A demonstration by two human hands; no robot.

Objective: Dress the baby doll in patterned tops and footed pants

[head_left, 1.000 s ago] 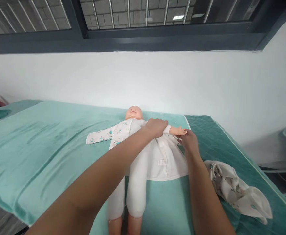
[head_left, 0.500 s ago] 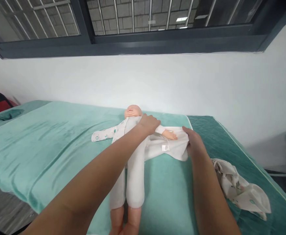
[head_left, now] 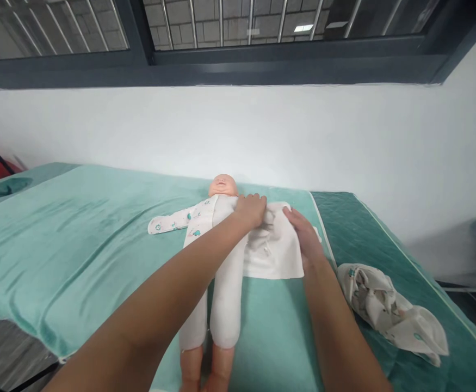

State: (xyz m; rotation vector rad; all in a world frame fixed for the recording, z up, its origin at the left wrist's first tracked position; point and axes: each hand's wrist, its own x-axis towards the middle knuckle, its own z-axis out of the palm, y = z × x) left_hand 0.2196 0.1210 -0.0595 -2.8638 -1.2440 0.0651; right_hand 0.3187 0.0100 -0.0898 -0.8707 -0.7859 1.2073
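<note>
A baby doll [head_left: 227, 305] in white underclothes lies on its back, head toward the wall. A baby shirt [head_left: 201, 215] with a small green print covers its arm on the left of the view. The shirt's other half lies spread on the right, white inside face up, over the doll's other arm. My left hand [head_left: 252, 210] is closed around that arm near the shoulder; the grip is partly hidden. My right hand [head_left: 306, 235] pinches the outer edge of the shirt's spread half, with some fingers underneath. The doll's hand on that side is out of sight.
A crumpled printed baby garment [head_left: 393, 313] lies on the dark green cover [head_left: 339, 218] at the right. A light green blanket [head_left: 78, 239] is under the doll. Behind are a white wall [head_left: 238, 130] and a barred window [head_left: 238, 24].
My right hand has moved left and brought the shirt's edge over the doll's arm, so the doll's hand no longer shows. My left hand stays by the shoulder.
</note>
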